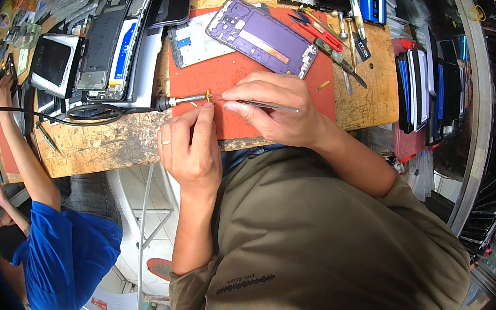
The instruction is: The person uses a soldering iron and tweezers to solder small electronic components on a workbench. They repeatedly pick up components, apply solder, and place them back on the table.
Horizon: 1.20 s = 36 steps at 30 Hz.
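Observation:
My right hand (276, 104) is closed around a pair of metal tweezers (270, 105), whose tips point left toward a small yellow part (209, 95). The fingers of my left hand (191, 149) are pinched together at the lower end of that part, over an orange-red mat (241, 122). Just beyond my left fingertips lies a soldering iron (183, 100), its metal shaft reaching up to the yellow part. What kind of piece the yellow part is, I cannot make out at this size.
A purple phone frame (265, 36) lies on the mat beyond my hands. Screwdrivers, red-handled pliers (323, 35) and a knife (348, 67) lie to the right. Opened phones (116, 47) are stacked at left, near a black cable (41, 114). A co-worker in blue (67, 255) sits at left.

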Each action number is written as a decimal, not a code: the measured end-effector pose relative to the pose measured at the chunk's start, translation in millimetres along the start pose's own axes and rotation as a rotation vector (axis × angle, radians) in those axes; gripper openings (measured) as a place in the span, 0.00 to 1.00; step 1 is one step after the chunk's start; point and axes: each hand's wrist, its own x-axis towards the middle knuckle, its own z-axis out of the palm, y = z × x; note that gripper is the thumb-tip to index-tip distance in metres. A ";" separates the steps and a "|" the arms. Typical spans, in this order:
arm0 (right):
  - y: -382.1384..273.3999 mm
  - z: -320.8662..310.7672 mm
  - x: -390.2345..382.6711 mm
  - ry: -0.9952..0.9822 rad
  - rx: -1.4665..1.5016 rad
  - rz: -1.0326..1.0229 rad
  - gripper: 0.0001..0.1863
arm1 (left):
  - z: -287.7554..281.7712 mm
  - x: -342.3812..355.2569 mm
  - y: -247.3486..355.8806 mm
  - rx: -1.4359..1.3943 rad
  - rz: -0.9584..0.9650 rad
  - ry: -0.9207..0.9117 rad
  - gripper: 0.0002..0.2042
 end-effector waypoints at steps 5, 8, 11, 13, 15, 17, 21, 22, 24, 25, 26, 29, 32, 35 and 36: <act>0.6 0.7 0.1 0.002 0.007 -0.002 0.13 | 0.2 0.1 -0.2 0.003 -0.002 -0.002 0.12; 0.6 0.2 0.0 -0.006 0.007 0.002 0.13 | 0.6 0.3 0.0 0.003 -0.002 0.002 0.12; 1.1 0.0 0.3 -0.009 0.007 -0.005 0.13 | 0.2 0.4 0.1 0.007 -0.004 0.000 0.12; 1.1 0.1 0.4 -0.003 0.004 -0.010 0.13 | -0.3 0.1 0.2 0.009 -0.006 -0.005 0.12; 1.1 0.4 0.5 0.003 0.008 -0.009 0.12 | -0.4 -0.2 0.1 0.008 -0.006 -0.007 0.12; 1.0 0.6 0.6 0.012 0.018 -0.008 0.12 | -0.1 -0.4 -0.3 0.005 -0.006 -0.004 0.12; 0.5 -0.1 0.4 0.004 0.010 -0.002 0.12 | 1.2 -0.5 -0.8 0.001 -0.002 0.006 0.12; 0.5 -0.1 0.4 0.003 0.009 0.000 0.12 | 1.1 -0.6 -0.7 0.000 -0.004 0.005 0.12; 0.8 0.3 0.3 0.006 0.010 -0.006 0.12 | 0.7 -0.5 -0.7 -0.003 -0.005 0.003 0.12; 1.1 0.8 0.3 0.011 0.011 -0.013 0.12 | 0.4 -0.4 -0.7 -0.004 -0.004 0.002 0.12; 1.3 1.1 0.2 0.015 0.015 -0.015 0.12 | 0.3 -0.3 -0.6 -0.007 -0.005 0.002 0.12; 0.9 1.8 -1.0 0.005 0.012 0.002 0.13 | 0.4 0.0 -0.2 -0.008 -0.005 0.006 0.12; 0.8 1.5 -1.6 0.002 0.020 0.002 0.13 | 0.1 0.1 -0.6 -0.011 -0.003 0.005 0.12; 0.9 0.9 -1.7 -0.006 0.012 -0.003 0.13 | -0.2 -0.2 -0.4 -0.001 -0.007 -0.005 0.13; 1.2 0.6 -1.6 -0.005 0.009 -0.012 0.13 | 0.0 -0.2 -0.4 0.000 -0.007 -0.003 0.13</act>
